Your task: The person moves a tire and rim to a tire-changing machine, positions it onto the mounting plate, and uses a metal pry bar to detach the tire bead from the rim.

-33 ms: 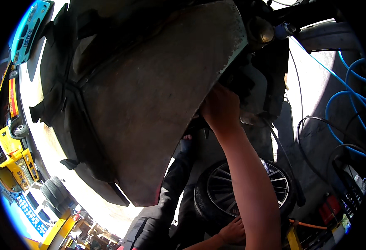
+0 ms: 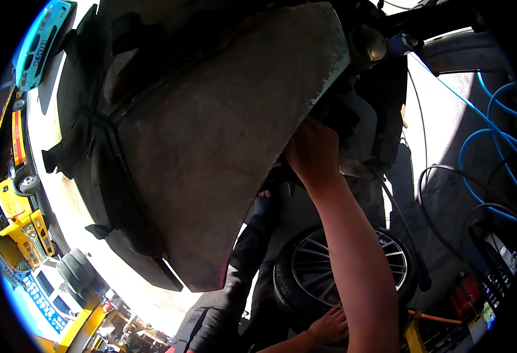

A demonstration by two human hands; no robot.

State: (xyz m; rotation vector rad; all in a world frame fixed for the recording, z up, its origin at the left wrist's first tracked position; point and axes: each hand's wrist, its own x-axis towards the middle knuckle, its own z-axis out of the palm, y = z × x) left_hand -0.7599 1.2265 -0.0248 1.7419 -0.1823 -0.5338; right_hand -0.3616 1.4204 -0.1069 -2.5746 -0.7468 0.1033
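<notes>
A large dull grey panel (image 2: pixel 211 135) with a worn, pale edge spreads across the middle, with dark folded trim along its left side. My right hand (image 2: pixel 314 150) reaches up to the panel's lower right edge. Its back shows, but the fingers are hidden in the dark gap behind the edge. Below, a spoked car wheel with its tyre (image 2: pixel 283 288) lies on the ground, partly covered by my right forearm. My left hand (image 2: pixel 329 326) lies on the near side of the wheel, fingers stretched out and partly hidden by that forearm.
Dark vehicle parts with a rounded metal piece (image 2: pixel 370 44) hang at the upper right. Blue hose (image 2: pixel 467 147) and black cable (image 2: pixel 429 217) loop over the ground at right. A yellow truck (image 2: pixel 17 217), a turquoise vehicle (image 2: pixel 38 47) and stacked tyres (image 2: pixel 76 270) stand at left.
My right forearm has shifted very slightly to the right. Both hands keep their places.
</notes>
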